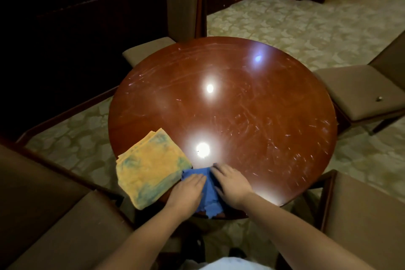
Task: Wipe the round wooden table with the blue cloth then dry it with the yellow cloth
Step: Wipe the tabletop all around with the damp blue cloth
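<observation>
Blue cloth (208, 195) on round wooden table (241, 105) — left hand (186, 190) and right hand (232, 184) press it, fingers flat.

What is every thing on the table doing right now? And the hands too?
Blue cloth: crumpled at the near table edge, under both hands.
Yellow cloth: folded, lying left of the blue one, partly over the edge, untouched.
Round wooden table: shiny, with streaks and lamp reflections.
Left hand: flat on the blue cloth.
Right hand: flat on the blue cloth.
</observation>
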{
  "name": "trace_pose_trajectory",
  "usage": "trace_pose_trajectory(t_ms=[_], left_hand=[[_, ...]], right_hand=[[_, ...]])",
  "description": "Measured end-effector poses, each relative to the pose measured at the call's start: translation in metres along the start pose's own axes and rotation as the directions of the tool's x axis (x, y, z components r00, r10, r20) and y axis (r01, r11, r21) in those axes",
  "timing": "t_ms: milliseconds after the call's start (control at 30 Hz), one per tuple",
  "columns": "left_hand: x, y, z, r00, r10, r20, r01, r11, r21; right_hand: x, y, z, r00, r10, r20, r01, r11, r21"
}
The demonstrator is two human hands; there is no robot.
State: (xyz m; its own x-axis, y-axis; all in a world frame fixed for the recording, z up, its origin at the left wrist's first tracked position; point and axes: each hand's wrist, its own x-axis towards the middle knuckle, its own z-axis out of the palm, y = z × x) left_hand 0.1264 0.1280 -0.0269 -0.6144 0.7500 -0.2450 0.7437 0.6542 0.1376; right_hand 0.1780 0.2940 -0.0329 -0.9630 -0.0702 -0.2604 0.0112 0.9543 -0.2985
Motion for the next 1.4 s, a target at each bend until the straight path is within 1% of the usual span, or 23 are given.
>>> trace_pose_trajectory(t_ms=[67, 100, 133, 267, 333, 367, 433, 500, 533, 567, 633, 733, 800, 833, 900, 967, 1000, 1067, 1133, 1233, 1300, 1333, 1400], left_hand=[[-0.001, 0.001, 0.009, 0.989, 0.054, 0.141, -0.073, 0.988, 0.139], [-0.001, 0.002, 0.010, 0.986, 0.067, 0.155, -0.097, 0.976, 0.193], [0.000, 0.004, 0.010, 0.987, 0.064, 0.144, -0.097, 0.966, 0.241], [0.010, 0.002, 0.014, 0.990, 0.045, 0.132, -0.080, 0.958, 0.274], [0.006, 0.001, 0.018, 0.985, 0.062, 0.161, -0.103, 0.959, 0.263], [0.003, 0.002, 0.020, 0.986, 0.081, 0.147, -0.113, 0.967, 0.227], [-0.003, 0.002, 0.026, 0.990, 0.142, 0.028, -0.144, 0.971, 0.192], [-0.007, 0.005, 0.022, 0.993, 0.120, -0.023, -0.118, 0.990, 0.074], [-0.007, 0.004, 0.018, 0.991, 0.123, -0.044, -0.118, 0.989, 0.090], [-0.005, 0.001, 0.017, 0.992, 0.123, -0.027, -0.118, 0.984, 0.135], [0.008, -0.006, 0.009, 0.989, 0.101, 0.111, -0.119, 0.978, 0.170], [0.026, -0.013, 0.003, 0.992, 0.077, 0.096, -0.092, 0.982, 0.165], [0.019, -0.011, 0.003, 0.993, 0.066, 0.102, -0.079, 0.988, 0.134], [0.011, -0.009, 0.006, 0.992, 0.079, 0.101, -0.092, 0.988, 0.126], [-0.009, -0.003, 0.012, 0.989, 0.105, 0.101, -0.113, 0.991, 0.073], [-0.019, -0.001, 0.012, 0.986, 0.126, 0.108, -0.131, 0.990, 0.042], [-0.017, -0.003, 0.009, 0.987, 0.126, 0.103, -0.132, 0.990, 0.054], [-0.003, -0.006, 0.003, 0.987, 0.119, 0.110, -0.130, 0.987, 0.095], [0.017, -0.010, -0.002, 0.984, 0.098, 0.148, -0.111, 0.991, 0.079], [0.034, -0.014, -0.008, 0.981, 0.039, 0.189, -0.040, 0.999, -0.004], [0.029, -0.015, -0.009, 0.980, 0.061, 0.191, -0.057, 0.998, -0.029], [0.022, -0.014, -0.008, 0.981, 0.082, 0.176, -0.078, 0.997, -0.029], [0.004, -0.011, -0.004, 0.978, 0.145, 0.150, -0.145, 0.989, -0.010]], right_hand=[[-0.002, -0.001, 0.008, 0.989, -0.040, 0.142, 0.049, 0.997, -0.063], [0.000, 0.000, 0.012, 0.984, -0.030, 0.173, 0.046, 0.995, -0.088], [0.004, 0.002, 0.015, 0.982, -0.018, 0.189, 0.041, 0.992, -0.119], [0.014, 0.003, 0.013, 0.986, 0.021, 0.163, 0.009, 0.983, -0.183], [0.006, 0.001, 0.015, 0.998, 0.004, 0.065, 0.010, 0.977, -0.213], [-0.003, -0.001, 0.022, 0.996, 0.043, 0.077, -0.027, 0.979, -0.201], [-0.019, -0.002, 0.039, 0.993, 0.035, 0.114, -0.020, 0.991, -0.132], [-0.026, 0.001, 0.048, 0.990, 0.031, 0.139, -0.017, 0.995, -0.097], [-0.022, 0.003, 0.048, 0.991, 0.041, 0.131, -0.028, 0.995, -0.099], [-0.016, 0.004, 0.043, 0.988, 0.056, 0.146, -0.040, 0.994, -0.106], [0.002, 0.007, 0.028, 0.994, 0.067, 0.092, -0.049, 0.983, -0.179], [0.017, 0.010, 0.022, 0.996, 0.036, 0.084, -0.011, 0.959, -0.284], [0.009, 0.004, 0.025, 0.993, 0.037, 0.112, -0.008, 0.969, -0.247], [0.001, -0.001, 0.027, 0.997, 0.031, 0.075, -0.012, 0.969, -0.248], [-0.017, -0.004, 0.043, 0.992, 0.056, 0.114, -0.038, 0.987, -0.154], [-0.031, -0.002, 0.058, 0.997, 0.041, 0.070, -0.032, 0.990, -0.134], [-0.031, -0.002, 0.058, 0.994, 0.071, 0.083, -0.061, 0.992, -0.112], [-0.018, -0.003, 0.043, 0.994, 0.097, 0.059, -0.087, 0.986, -0.145], [0.004, 0.002, 0.029, 0.997, 0.063, 0.053, -0.049, 0.969, -0.241], [0.019, 0.001, 0.018, 0.979, 0.120, 0.162, -0.074, 0.961, -0.268], [0.009, -0.004, 0.026, 0.982, 0.140, 0.127, -0.109, 0.969, -0.223], [0.000, -0.007, 0.031, 0.989, 0.134, 0.063, -0.119, 0.971, -0.205], [-0.020, -0.010, 0.045, 0.986, 0.158, 0.058, -0.148, 0.979, -0.139]])
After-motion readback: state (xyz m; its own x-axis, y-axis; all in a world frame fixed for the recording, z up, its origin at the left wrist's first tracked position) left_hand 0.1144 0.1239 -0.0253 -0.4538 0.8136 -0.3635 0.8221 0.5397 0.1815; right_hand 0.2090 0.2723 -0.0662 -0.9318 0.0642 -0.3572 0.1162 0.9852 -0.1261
